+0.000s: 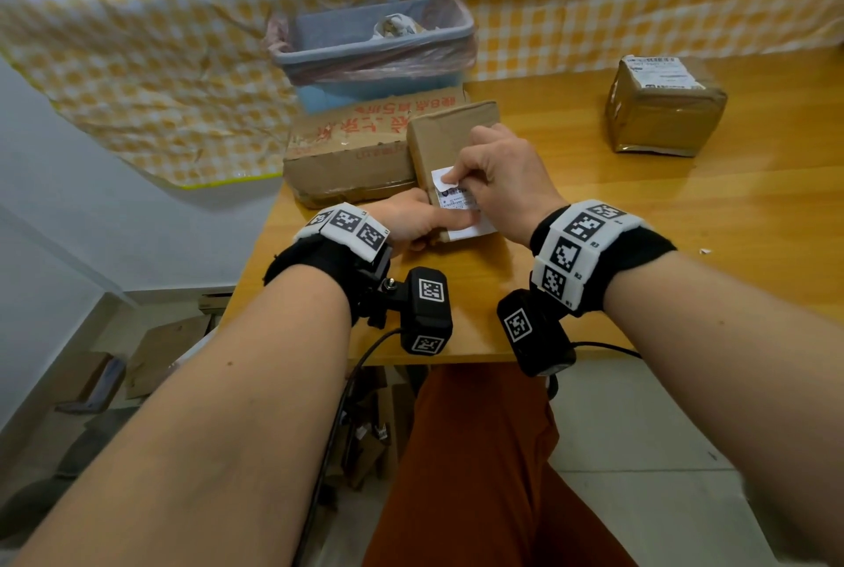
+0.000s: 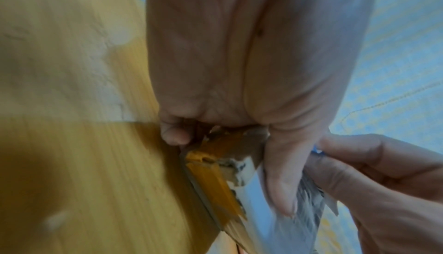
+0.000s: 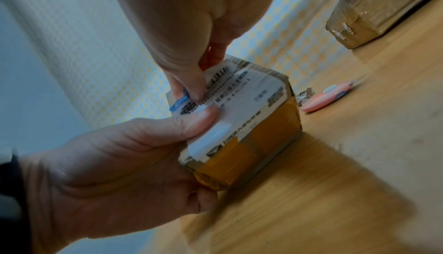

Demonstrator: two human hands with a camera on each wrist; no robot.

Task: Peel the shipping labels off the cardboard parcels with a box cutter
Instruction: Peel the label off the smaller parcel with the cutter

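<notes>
A small brown taped parcel lies on the wooden table in front of me. My left hand grips its near end, thumb pressed on the white shipping label. My right hand pinches the label's lifted far corner between thumb and forefinger. The right wrist view shows the barcoded label curling up off the parcel. A pink box cutter lies on the table just beyond the parcel, in neither hand. It is hidden in the head view.
A larger printed cardboard box stands against the parcel's left side. Behind it sits a blue lined bin holding crumpled paper. Another taped parcel with a label stands at the far right. Checked cloth hangs behind the table.
</notes>
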